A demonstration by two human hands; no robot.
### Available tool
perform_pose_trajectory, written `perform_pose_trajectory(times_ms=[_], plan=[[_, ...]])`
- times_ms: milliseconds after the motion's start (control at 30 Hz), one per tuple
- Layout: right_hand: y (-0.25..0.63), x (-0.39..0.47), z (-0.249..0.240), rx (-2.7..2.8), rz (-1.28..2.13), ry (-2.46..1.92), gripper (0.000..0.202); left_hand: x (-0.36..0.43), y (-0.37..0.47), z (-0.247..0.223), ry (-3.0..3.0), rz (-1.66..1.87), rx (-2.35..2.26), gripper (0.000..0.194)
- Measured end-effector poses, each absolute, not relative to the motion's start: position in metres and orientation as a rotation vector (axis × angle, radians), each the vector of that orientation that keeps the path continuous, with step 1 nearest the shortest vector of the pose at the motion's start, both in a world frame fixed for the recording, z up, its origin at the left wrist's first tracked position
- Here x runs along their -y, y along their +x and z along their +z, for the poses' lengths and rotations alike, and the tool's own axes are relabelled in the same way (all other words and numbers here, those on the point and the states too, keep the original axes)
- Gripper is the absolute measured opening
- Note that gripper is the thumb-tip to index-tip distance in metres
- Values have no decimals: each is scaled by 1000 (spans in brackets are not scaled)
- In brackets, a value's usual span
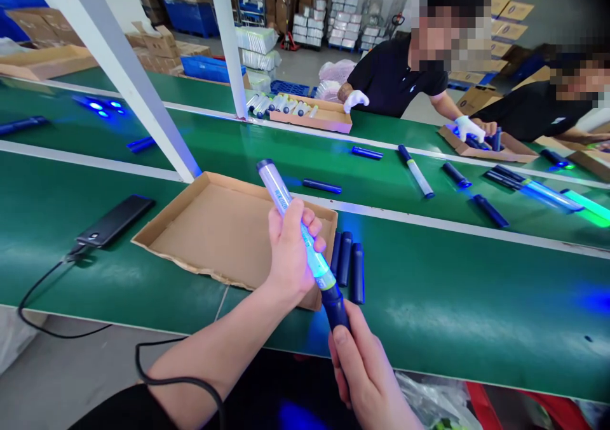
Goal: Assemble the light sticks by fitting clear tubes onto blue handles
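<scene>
A light stick (314, 256) with a clear, blue-glowing tube and a dark handle slants across the middle, its clear end up and to the left. My left hand (291, 249) is wrapped round the clear tube. Lower right, my right hand (359, 360) grips the dark handle. Behind my left hand lies a shallow cardboard tray (219, 230) with nothing visible inside. Three dark tubes (357, 274) lie side by side at the tray's right edge, close to the glowing joint of the stick.
A black power bank (115, 220) with a cable lies at the left. Dark and glowing sticks (490, 210) are scattered along the green belt beyond a white rail. Across it, two people in black work at cardboard trays (309, 115). A white post (124, 80) rises at the left.
</scene>
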State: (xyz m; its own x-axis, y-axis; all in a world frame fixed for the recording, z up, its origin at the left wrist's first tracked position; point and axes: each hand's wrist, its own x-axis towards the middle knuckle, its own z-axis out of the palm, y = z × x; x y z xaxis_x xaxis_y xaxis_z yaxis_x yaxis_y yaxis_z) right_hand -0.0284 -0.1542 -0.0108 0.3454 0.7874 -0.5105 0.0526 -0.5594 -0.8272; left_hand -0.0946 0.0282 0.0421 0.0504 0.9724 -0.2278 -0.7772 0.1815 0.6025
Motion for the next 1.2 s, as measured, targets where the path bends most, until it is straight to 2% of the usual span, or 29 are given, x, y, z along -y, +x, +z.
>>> perform_pose_trajectory(times_ms=[200, 433, 500, 633, 733, 867, 1200], plan=[[-25, 152, -1, 1043, 1021, -1890, 78, -35, -96, 39, 253, 1202, -648, 41], [-30, 157, -4, 797, 1301, -1908, 87, -27, -101, 38, 308, 1293, -644, 49], [-29, 156, -7, 879, 1243, -1901, 80, -24, -101, 41, 329, 1253, -640, 50], [-21, 151, -11, 1285, 1007, -1773, 55, -23, -99, 49, 350, 1187, -607, 47], [-17, 148, -20, 1433, 890, -1743, 47, -22, -96, 53, 368, 1195, -637, 46], [-16, 148, -23, 1400, 807, -1799, 52, -20, -92, 51, 411, 1221, -713, 45], [-5, 166, -9, 729, 1466, -1752, 87, -17, -95, 51, 451, 1154, -601, 44]])
